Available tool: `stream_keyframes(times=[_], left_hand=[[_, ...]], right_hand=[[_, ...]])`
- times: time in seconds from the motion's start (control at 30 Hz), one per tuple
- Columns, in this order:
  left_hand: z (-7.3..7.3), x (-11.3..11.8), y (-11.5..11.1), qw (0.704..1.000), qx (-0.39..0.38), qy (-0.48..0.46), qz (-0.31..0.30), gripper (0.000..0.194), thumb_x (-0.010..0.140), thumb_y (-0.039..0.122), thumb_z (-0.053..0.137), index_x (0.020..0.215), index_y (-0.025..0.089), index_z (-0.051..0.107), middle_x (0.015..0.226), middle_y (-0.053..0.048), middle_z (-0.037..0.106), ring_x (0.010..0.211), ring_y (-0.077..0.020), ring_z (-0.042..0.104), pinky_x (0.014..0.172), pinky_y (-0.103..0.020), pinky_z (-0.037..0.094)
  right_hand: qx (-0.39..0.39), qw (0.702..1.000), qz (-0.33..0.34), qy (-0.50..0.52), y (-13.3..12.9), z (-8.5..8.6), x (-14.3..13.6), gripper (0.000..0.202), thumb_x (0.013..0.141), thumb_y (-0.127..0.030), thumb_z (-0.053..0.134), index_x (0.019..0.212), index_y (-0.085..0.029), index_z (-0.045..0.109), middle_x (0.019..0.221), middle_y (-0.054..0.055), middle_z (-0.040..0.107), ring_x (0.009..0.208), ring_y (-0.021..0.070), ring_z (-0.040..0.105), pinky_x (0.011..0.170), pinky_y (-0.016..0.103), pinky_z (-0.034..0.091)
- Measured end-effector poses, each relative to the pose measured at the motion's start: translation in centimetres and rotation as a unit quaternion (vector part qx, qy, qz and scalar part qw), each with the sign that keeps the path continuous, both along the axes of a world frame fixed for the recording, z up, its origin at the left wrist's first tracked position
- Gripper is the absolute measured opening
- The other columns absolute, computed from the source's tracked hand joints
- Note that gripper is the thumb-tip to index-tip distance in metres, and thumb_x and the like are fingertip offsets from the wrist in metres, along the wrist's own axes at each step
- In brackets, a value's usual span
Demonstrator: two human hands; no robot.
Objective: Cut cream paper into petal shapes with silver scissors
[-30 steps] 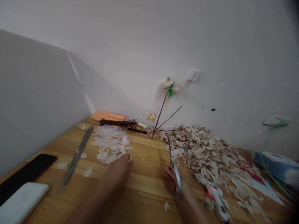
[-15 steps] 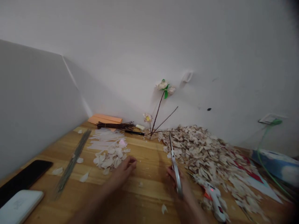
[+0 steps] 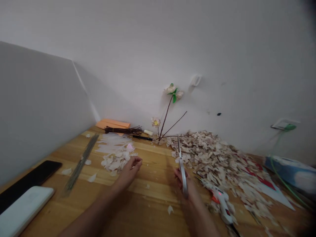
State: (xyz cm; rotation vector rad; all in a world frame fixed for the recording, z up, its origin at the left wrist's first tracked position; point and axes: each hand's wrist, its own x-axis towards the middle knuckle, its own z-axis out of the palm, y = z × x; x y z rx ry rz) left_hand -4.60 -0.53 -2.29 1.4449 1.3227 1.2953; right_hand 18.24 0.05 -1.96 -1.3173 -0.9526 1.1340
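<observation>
Scissors (image 3: 181,163) are gripped, blades closed, in the right hand (image 3: 184,184); a small petal (image 3: 136,163) appears pinched by the left hand (image 3: 130,169). Petal is best held taut, clear of blades.

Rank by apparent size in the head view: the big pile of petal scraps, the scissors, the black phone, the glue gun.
1. Pile of petal scraps
2. Black phone, though nearness to the camera inflates it
3. Scissors in the right hand
4. Glue gun, close to the scissors; unsure
</observation>
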Motion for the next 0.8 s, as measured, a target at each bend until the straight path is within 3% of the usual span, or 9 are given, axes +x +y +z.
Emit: stream_keyframes(times=[0.13,0.27,0.4,0.53,0.73,0.8], left_hand=[[-0.2,-0.1,0.3,0.999,0.015,-0.019,0.027,0.031,0.077,0.044,0.047,0.089,0.017,0.054,0.086,-0.007,0.059,0.084,-0.0210,0.059,0.072,-0.034,0.049],[-0.4,0.1,0.1,0.998,0.032,-0.025,0.042,0.031,0.076,0.045,0.049,0.090,0.018,0.055,0.089,-0.007,0.060,0.084,-0.0215,0.059,0.073,-0.035,0.049],[-0.3,0.2,-0.4,0.998,0.043,-0.028,0.041,0.030,0.076,0.043,0.051,0.094,0.019,0.055,0.094,-0.006,0.059,0.087,-0.0204,0.058,0.075,-0.034,0.050],[0.1,0.3,-0.8,0.998,0.046,-0.031,0.034,0.027,0.078,0.040,0.050,0.096,0.019,0.055,0.097,-0.006,0.057,0.089,-0.0195,0.056,0.074,-0.033,0.050],[0.7,0.2,-0.9,0.997,0.063,-0.004,0.051,0.023,0.079,0.038,0.048,0.094,0.021,0.055,0.096,-0.007,0.058,0.089,-0.0205,0.057,0.074,-0.035,0.050],[0.6,0.2,-0.8,0.996,0.067,0.007,0.058,0.023,0.080,0.037,0.048,0.093,0.021,0.055,0.096,-0.007,0.058,0.088,-0.0207,0.058,0.073,-0.036,0.050]], right_hand=[[0.012,0.999,-0.031,0.005,-0.3,0.9,0.8,0.033,0.046,-0.039,0.074,0.065,-0.020,0.055,0.047,-0.008,0.055,0.033,0.0045,0.037,0.033,0.017,0.028],[0.012,1.000,-0.023,-0.002,-0.2,1.0,0.9,0.033,0.035,-0.026,0.080,0.056,-0.020,0.055,0.051,-0.006,0.057,0.038,0.0067,0.040,0.034,0.019,0.027],[0.000,1.000,-0.007,0.011,-0.1,0.2,0.1,0.035,0.038,-0.031,0.080,0.058,-0.021,0.054,0.045,-0.009,0.051,0.032,0.0055,0.034,0.031,0.019,0.025],[0.005,0.999,-0.032,0.031,-0.3,0.2,-0.2,0.041,0.041,-0.042,0.078,0.064,-0.021,0.051,0.041,-0.011,0.044,0.030,0.0045,0.032,0.031,0.018,0.025],[0.047,0.995,-0.091,0.005,0.5,3.2,4.0,0.047,0.044,-0.046,0.074,0.069,-0.023,0.042,0.062,-0.008,0.057,0.038,0.0032,0.033,0.038,0.017,0.028],[0.040,0.993,-0.110,-0.036,1.5,4.3,6.3,0.051,0.041,-0.046,0.075,0.066,-0.023,0.037,0.055,-0.010,0.054,0.036,0.0035,0.029,0.035,0.018,0.025]])
